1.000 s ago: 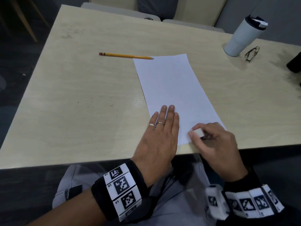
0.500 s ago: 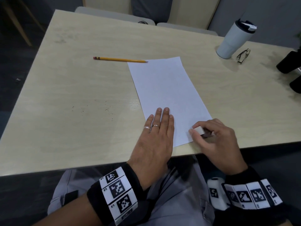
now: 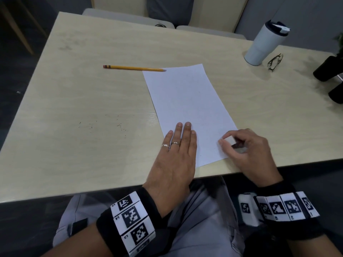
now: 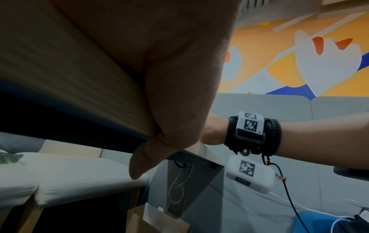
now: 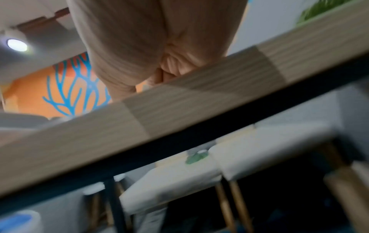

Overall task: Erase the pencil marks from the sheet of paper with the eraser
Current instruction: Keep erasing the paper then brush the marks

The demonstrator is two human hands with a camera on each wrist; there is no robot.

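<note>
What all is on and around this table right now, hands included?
table: one, pale wood.
sheet of paper: one, white, near the front edge.
eraser: one, white, over the paper's near right corner.
pencil: one, yellow, tip at the paper's far left corner.
tumbler: one, white with dark lid, far right.
eyeglasses: one pair, dark-framed, beside the tumbler.
dark objects: two, right edge, unclear.
chairs: two, pale seats, behind the table.
left hand: flat on the paper.
right hand: pinches the eraser.
</note>
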